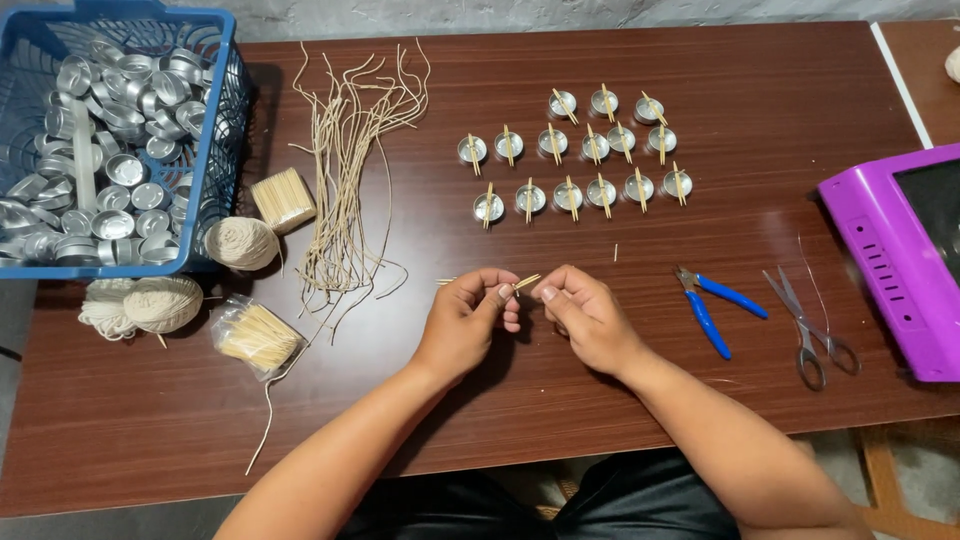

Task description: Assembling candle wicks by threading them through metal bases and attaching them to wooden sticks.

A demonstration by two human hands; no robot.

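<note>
Near the table's [640,400] front edge, the left hand [465,315] and right hand [585,315] pinch a thin stick [525,283] between fingertips, likely for fine control; small tins [575,150] sit beyond.

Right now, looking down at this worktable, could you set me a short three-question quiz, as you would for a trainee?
1. True or false: the blue basket holds empty metal cups.
2. Which tool lies nearer the right hand: (a) the blue-handled pliers or (b) the scissors?
3. Fill in: the left hand and the right hand pinch thin wooden ____ between them.

Key
1. True. The basket is heaped with them.
2. (a). The pliers lie between the hand and the scissors.
3. Sticks, like those across the finished cups set in rows.
</note>
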